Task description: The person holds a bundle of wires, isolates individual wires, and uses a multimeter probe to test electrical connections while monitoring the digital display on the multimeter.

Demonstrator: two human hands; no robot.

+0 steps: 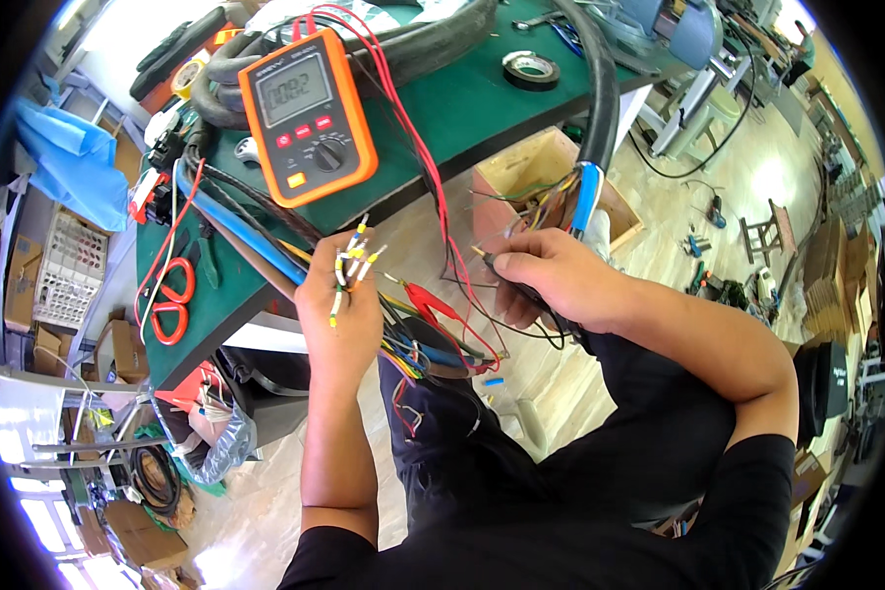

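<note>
My left hand is closed around a bundle of thin wires, their ends fanning out above the fingers with white and yellow marker sleeves. Across from it, my right hand pinches a slim black test probe, its metal tip pointing left toward the wires without touching them. Between the hands hangs a red alligator clip, with loose coloured wires below it. An orange multimeter with a lit display lies at the table's near edge; red and black leads run down from it.
A green table carries thick black cable, a roll of black tape and red-handled scissors. Another heavy cable drops over its edge into a wooden box. A small stool stands on the floor at right.
</note>
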